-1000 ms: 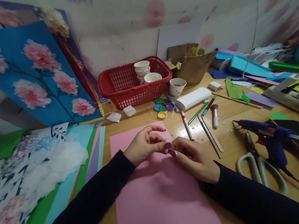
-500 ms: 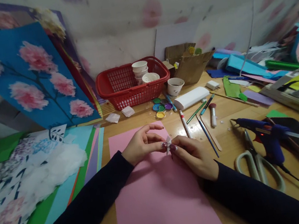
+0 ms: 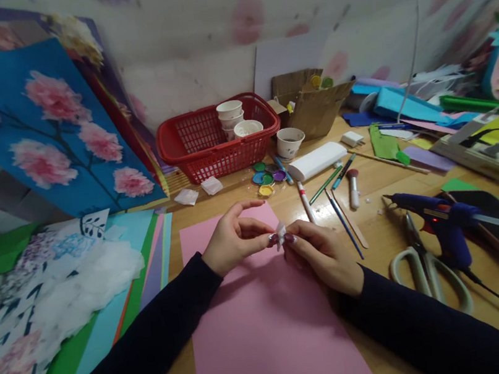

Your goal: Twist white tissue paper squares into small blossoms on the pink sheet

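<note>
Between my two hands, above a pink sheet of paper [image 3: 264, 347], is a small crumpled piece of white tissue paper [image 3: 281, 236]. My left hand [image 3: 237, 239] pinches it from the left between thumb and fingertips. From the right, my right hand [image 3: 323, 252] grips it with thumb and forefinger, the other fingers curled below. The fingertips cover most of the tissue, so its exact shape is hard to make out. Two folded white tissue squares [image 3: 186, 197] lie beyond the sheet's far left corner.
A red basket [image 3: 219, 144] with paper cups stands behind. On the right lie a hot glue gun [image 3: 442, 224] with a lit red light, scissors [image 3: 428, 273], brushes [image 3: 353, 189] and pencils. Coloured papers, cotton [image 3: 90, 286] and a blue flower picture [image 3: 53, 129] fill the left.
The fingertips have shifted slightly on the white tissue, which is turned a little. Both hands stay over the pink sheet. The whole view has moved slightly.
</note>
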Tool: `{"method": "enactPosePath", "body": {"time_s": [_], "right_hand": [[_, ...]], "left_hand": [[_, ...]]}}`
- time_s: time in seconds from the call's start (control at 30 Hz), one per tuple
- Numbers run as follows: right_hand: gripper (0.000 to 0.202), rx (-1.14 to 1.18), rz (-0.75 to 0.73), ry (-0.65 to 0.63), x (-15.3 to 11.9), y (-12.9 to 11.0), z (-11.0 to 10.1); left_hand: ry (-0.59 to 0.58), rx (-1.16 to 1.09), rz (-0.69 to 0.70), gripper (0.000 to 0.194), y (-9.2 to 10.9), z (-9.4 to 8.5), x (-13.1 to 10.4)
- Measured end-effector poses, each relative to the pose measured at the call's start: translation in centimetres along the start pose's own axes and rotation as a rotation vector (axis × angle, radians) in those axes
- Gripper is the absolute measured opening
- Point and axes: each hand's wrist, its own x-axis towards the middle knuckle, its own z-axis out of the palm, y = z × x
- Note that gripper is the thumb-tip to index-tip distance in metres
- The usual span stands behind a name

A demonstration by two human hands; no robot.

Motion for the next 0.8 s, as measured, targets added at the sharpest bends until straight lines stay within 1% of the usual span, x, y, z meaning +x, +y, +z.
{"method": "enactPosePath", "body": {"time_s": [0.2, 0.4, 0.7, 0.8], "right_hand": [[0.027, -0.012, -0.003, -0.004, 0.03, 0.12, -0.03], [0.025, -0.065, -0.02, -0.012, 0.03, -0.09, -0.16], [0.03, -0.063, -0.007, 0.014, 0.1, -0.05, -0.14], [0.028, -0.048, -0.007, 0.025, 0.12, 0.13, -0.16]], "left_hand": [[-0.002, 0.005, 0.055, 0.058, 0.0, 0.15, 0.01], [0.041, 0.028, 0.055, 0.066, 0.35, 0.51, -0.27], [0.079, 0.015, 0.085, 0.064, 0.35, 0.41, -0.21], [0.096, 0.007, 0.09, 0.063, 0.3, 0.36, -0.1]]}}
